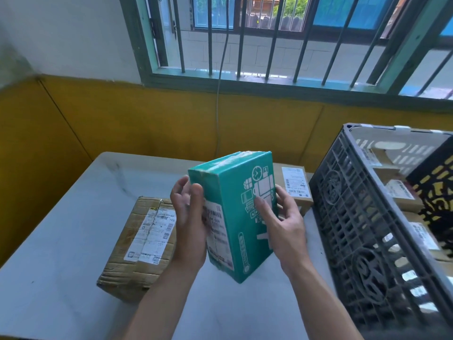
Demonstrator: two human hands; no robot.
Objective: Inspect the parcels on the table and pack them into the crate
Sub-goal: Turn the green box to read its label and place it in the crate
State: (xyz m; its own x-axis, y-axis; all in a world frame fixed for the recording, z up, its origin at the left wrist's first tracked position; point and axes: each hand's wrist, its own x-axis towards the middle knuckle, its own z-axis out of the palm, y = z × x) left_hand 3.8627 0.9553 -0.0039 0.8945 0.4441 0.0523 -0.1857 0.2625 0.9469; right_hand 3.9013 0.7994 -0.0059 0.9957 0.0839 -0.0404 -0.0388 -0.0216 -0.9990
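I hold a teal box (pixel 235 192) with white icons and a shipping label, tilted, above the white table (pixel 61 241). My left hand (pixel 188 224) grips its labelled left side, thumb on the front edge. My right hand (pixel 284 224) holds its right side, thumb across the printed face. A crumpled brown carton (pixel 139 244) with white labels lies on the table to the left, below my left forearm. A smaller brown box (pixel 296 187) with a label sits behind the teal box. The grey plastic crate (pixel 362 241) stands on the right and holds several parcels (pixel 402 192).
A black and yellow patterned item (pixel 438 187) lies in the crate among brown parcels. Behind the table runs a yellow wall with a barred window (pixel 269 40) above, and a thin cable (pixel 218 106) hangs down the wall.
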